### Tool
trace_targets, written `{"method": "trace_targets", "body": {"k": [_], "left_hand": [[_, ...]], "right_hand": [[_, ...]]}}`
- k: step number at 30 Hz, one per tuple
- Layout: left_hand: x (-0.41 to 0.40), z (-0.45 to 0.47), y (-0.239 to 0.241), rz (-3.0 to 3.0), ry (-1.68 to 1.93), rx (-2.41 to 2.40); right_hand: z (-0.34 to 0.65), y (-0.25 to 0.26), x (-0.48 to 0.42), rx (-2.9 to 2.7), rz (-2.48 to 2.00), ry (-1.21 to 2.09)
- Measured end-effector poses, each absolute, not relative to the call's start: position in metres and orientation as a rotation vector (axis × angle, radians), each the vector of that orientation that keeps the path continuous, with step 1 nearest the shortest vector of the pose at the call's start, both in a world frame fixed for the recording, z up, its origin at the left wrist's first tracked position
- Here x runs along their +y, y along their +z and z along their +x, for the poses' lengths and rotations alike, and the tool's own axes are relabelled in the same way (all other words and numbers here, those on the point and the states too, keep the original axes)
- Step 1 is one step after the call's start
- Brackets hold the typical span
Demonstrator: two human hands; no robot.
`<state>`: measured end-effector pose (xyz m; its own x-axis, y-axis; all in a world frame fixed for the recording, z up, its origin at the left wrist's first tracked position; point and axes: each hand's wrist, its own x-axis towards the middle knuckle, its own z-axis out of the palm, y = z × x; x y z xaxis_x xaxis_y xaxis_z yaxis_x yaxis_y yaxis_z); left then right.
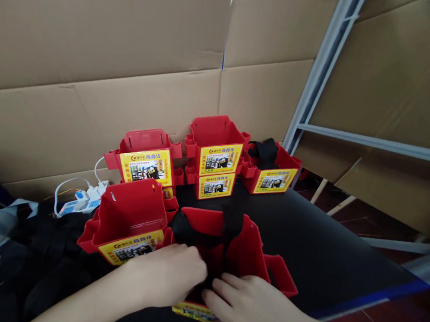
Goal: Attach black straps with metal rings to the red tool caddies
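Observation:
Nearest to me, a red plastic tool box (243, 247) with a yellow label stands at an angle on the black tabletop. A black webbing strap (233, 223) hangs over its back wall and runs down inside. My left hand (173, 274) reaches into the box from the left, closed, with dark strap at its fingers; the fingertips are hidden. My right hand (245, 301) is at the front of the same box, fingers curled inward over the front edge. What the right fingers pinch is hidden.
Behind stand more red boxes: one at left (130, 206), one stack at back left (145, 141), another stack at back centre (215, 134), and one with a strap (274, 164). A power strip (80, 204) and a dark strap pile (52, 260) lie left. Cardboard walls enclose the table.

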<state>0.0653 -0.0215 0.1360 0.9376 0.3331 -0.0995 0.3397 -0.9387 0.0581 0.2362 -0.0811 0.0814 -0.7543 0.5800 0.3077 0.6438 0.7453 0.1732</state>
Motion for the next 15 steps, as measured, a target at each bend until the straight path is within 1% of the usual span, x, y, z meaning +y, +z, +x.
{"method": "trace_targets", "body": {"k": [2,5,7,10,12,15], "left_hand": [[-0.021,0.052,0.142,2.903,-0.101,0.429],[-0.018,0.035,0.162,2.835,0.145,0.385],[-0.014,0.025,0.175,2.836,0.346,0.506],[-0.001,0.012,0.18,2.85,0.587,0.894],[0.009,0.007,0.175,2.836,0.579,1.065],[0.022,0.003,0.162,2.751,0.428,1.04]], "right_hand": [[0.241,0.089,-0.076,-2.788,-0.956,-0.32],[0.251,0.104,-0.067,-2.878,-0.875,-0.252],[0.258,0.11,-0.063,-2.853,-0.815,-0.27],[0.264,0.114,-0.062,-2.638,-0.79,-0.282],[0.266,0.117,-0.061,-2.439,-0.884,-0.279],[0.265,0.126,-0.052,-2.215,-1.135,-0.328]]}}
